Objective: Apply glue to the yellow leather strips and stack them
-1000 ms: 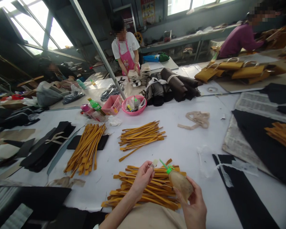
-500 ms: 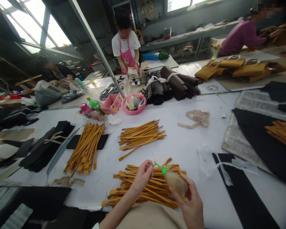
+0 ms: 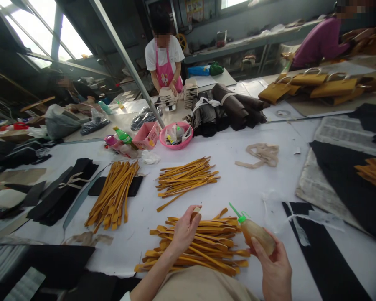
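My right hand (image 3: 276, 264) is wrapped round a squeeze bottle (image 3: 259, 237) of amber liquid with a green cap. Its thin green nozzle points up and to the left, apart from my other hand. Between thumb and fingers of my left hand (image 3: 186, 229) is a small pale piece (image 3: 197, 210); its kind cannot be made out. Beneath both hands lies a pile of mustard-brown straps (image 3: 200, 246) with widened ends, stacked crosswise on the white table (image 3: 238, 184).
Further bundles of straps lie ahead (image 3: 188, 175) and to the left (image 3: 113, 192). A pink basin (image 3: 176, 144) and a pink box (image 3: 146, 136) stand at the table's far side. Black sheets (image 3: 326, 251) lie right. A person in a pink apron (image 3: 164, 71) handles stacked pieces opposite.
The bottle has moved right and away from my left hand; its nozzle was at the small piece before. My left hand has shifted slightly, keeping the piece pinched.
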A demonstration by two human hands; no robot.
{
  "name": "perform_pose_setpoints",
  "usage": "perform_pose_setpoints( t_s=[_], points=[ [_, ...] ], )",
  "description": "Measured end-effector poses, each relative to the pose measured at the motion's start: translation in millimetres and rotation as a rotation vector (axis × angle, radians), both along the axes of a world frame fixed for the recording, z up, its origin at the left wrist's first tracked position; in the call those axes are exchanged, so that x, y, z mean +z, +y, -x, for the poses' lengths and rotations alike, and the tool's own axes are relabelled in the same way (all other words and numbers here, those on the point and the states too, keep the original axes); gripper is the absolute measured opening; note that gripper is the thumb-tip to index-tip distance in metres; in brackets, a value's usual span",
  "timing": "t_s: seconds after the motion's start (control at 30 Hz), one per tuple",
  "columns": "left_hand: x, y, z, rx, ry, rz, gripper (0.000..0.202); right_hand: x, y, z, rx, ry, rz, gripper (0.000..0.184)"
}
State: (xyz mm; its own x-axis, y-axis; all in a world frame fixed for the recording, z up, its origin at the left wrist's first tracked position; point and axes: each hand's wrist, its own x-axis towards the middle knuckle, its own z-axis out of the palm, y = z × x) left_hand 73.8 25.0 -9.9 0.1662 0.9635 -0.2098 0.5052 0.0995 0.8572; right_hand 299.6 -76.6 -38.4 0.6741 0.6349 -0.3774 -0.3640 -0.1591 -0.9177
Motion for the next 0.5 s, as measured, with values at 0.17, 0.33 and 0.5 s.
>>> perform_pose_setpoints(
  t_s=[0.17,0.33,0.5],
  points=[
    [11.7,21,5,0.027,0.046,-0.078,0.043,-6.9,-1,-9,-0.026,-0.002,0.024,0.068],
    [11.1,73,4,-0.084,0.343,-0.243,0.035,-7.2,3,-7,-0.022,0.006,0.032,0.067],
    [-25.2,114,-10,-0.101,0.507,-0.353,0.038,-7.2,5,-5,-0.042,0.008,0.045,0.068]
  ],
)
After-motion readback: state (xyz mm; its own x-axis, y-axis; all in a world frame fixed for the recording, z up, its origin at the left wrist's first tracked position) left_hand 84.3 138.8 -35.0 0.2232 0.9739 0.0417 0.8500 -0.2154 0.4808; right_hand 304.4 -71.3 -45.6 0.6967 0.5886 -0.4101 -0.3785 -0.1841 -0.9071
